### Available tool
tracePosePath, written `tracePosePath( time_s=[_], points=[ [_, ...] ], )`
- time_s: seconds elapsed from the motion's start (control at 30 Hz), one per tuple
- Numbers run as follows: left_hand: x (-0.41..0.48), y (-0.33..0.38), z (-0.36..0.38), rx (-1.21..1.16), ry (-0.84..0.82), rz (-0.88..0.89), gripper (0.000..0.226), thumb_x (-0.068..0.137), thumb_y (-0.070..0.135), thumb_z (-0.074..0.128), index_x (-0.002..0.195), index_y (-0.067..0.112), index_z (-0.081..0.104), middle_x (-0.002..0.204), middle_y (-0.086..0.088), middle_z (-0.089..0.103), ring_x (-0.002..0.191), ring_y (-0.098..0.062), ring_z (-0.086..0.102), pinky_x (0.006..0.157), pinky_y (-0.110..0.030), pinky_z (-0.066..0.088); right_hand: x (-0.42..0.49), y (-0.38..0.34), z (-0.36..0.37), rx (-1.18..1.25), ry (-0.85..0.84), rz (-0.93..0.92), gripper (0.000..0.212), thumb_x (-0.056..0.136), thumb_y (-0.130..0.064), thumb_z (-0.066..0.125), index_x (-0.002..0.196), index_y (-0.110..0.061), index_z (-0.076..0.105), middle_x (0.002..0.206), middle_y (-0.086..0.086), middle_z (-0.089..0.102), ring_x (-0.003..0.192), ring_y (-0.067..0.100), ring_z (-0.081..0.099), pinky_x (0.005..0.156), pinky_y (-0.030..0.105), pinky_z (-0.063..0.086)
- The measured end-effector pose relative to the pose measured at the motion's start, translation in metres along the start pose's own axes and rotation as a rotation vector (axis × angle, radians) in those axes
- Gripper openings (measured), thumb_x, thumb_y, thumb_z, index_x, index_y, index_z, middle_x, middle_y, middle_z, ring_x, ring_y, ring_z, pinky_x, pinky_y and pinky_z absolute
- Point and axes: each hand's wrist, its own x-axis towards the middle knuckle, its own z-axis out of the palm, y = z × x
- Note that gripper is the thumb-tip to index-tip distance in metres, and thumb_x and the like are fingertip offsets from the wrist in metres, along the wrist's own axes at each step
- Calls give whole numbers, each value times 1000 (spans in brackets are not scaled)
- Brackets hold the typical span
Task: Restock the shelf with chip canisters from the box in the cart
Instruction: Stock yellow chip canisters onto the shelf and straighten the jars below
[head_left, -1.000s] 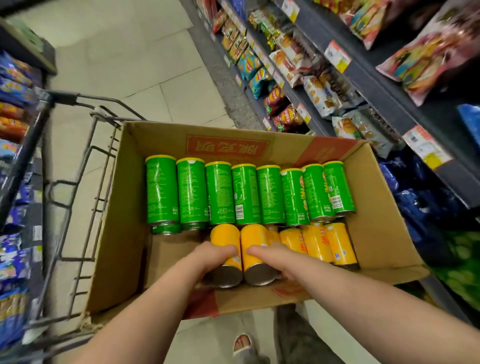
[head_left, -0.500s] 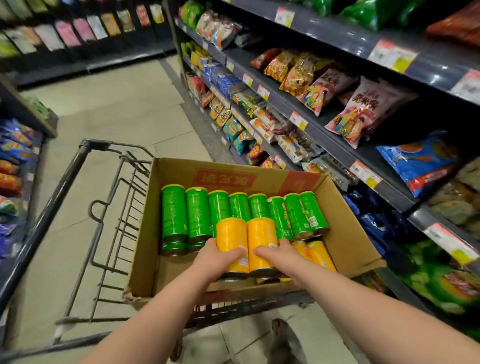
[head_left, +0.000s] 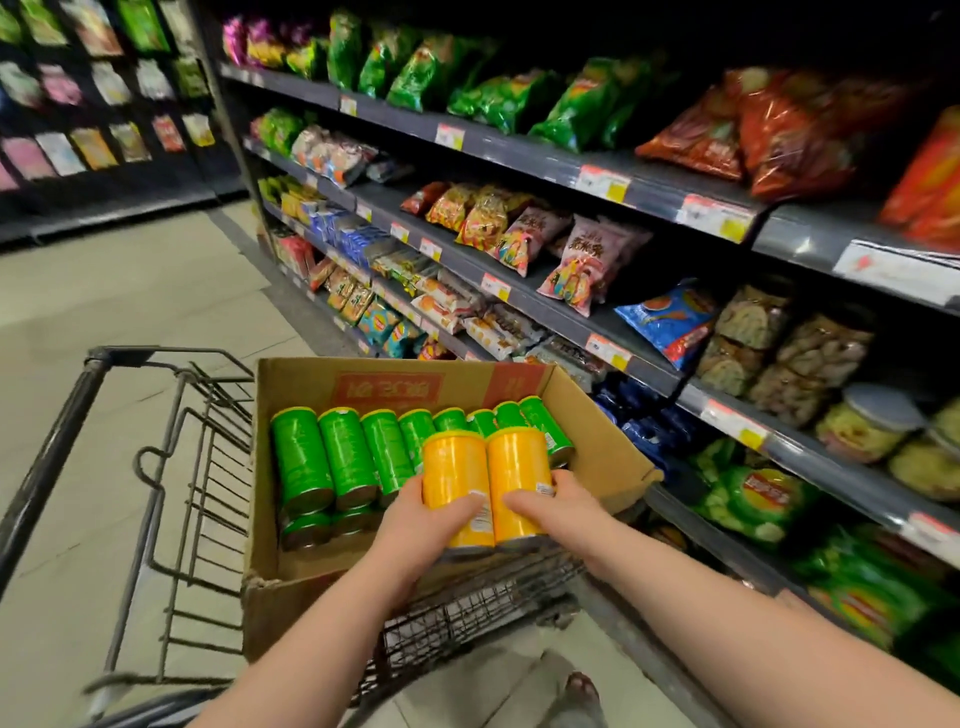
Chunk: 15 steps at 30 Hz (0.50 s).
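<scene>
Head view: left hand (head_left: 415, 512) and right hand (head_left: 556, 506) each grip one of two yellow canisters (head_left: 452, 478), held just above the box (head_left: 311, 374). Green canisters (head_left: 343, 457) lie inside it. Neither yellow one has reached the shelf (head_left: 571, 312) yet, so most restocking likely remains.

We see the wire cart (head_left: 49, 452) standing on the tiled floor (head_left: 130, 291). It carries an open cardboard box (head_left: 602, 431), and green canisters (head_left: 301, 457) lie in a row inside. Beside it, dark shelves (head_left: 571, 312) hold snack bags (head_left: 587, 265).
</scene>
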Motion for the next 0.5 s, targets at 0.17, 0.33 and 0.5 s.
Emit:
tracePosePath(
  time_s=[0.17, 0.33, 0.5],
  points=[
    [-8, 6, 20, 16, -88, 59, 56, 78, 39, 73, 123, 16, 49, 109, -2, 59, 93, -18, 59, 78, -29, 48, -24, 15, -19, 65, 95, 25, 68, 82, -31, 70, 136, -11, 34, 118, 5, 52, 110, 23, 57, 94, 38, 48],
    [-23, 16, 47, -5, -195, 117, 49, 80, 37, 71, 119, 21, 45, 108, 0, 57, 93, -16, 59, 79, -29, 44, -42, 37, -46, 113, 169, 53, 69, 78, -35, 72, 134, -14, 37, 118, 4, 56, 105, 23, 60, 93, 43, 51],
    [-47, 31, 82, 33, -255, 146, 64, 69, 45, 77, 119, 23, 44, 110, -1, 57, 101, -21, 59, 89, -33, 47, -73, 60, -78, 152, 243, 48, 62, 83, -33, 69, 134, -16, 37, 112, 1, 54, 98, 17, 58, 71, 25, 47]
  ],
)
